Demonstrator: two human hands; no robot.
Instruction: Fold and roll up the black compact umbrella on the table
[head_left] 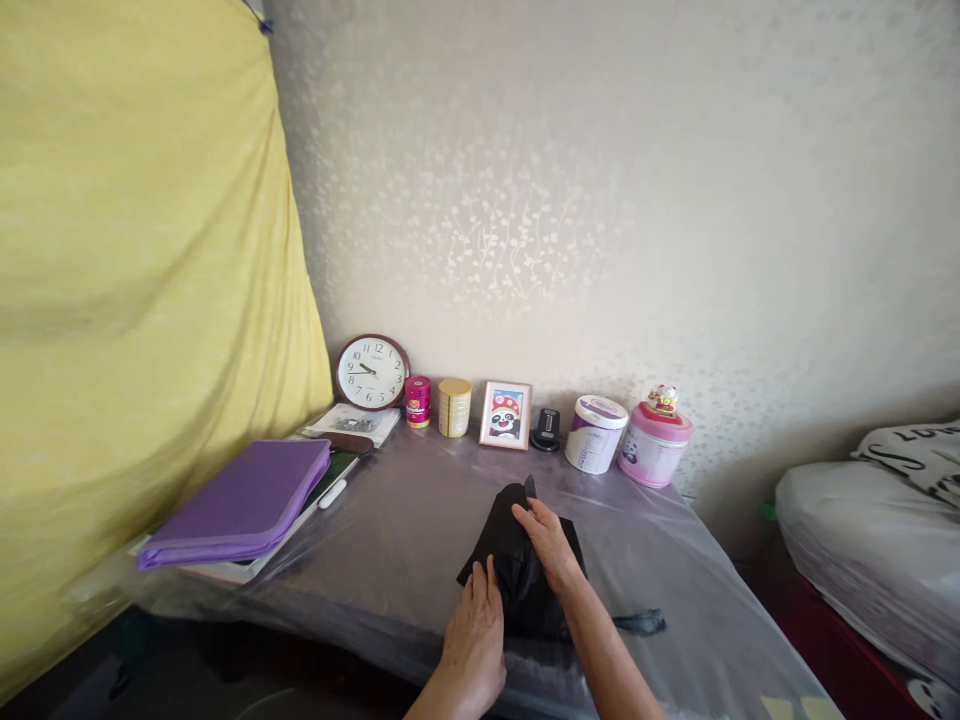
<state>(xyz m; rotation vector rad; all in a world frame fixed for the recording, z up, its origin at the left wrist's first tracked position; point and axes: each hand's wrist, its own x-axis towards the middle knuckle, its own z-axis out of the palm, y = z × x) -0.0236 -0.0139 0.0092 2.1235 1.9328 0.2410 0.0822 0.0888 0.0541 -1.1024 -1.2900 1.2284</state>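
A black piece of thin fabric [517, 545], creased and partly folded, lies near the front of the table. My right hand [551, 545] grips its upper part between thumb and fingers, where a small dark tip sticks up. My left hand [474, 620] rests against the fabric's lower left side with its fingers stretched out and its thumb hidden. To the right of my right forearm, a dark strap-like piece [641, 622] lies on the table; whether it joins the fabric is hidden. What kind of article the fabric is cannot be made out.
Plastic sheeting covers the grey table [390, 530]. At left lies a purple folder [240, 500] on papers, beside a white marker [332, 494]. Along the wall stand a clock [373, 372], tins [454, 408], a panda picture frame [505, 415], a black device [548, 430] and tubs [596, 435].
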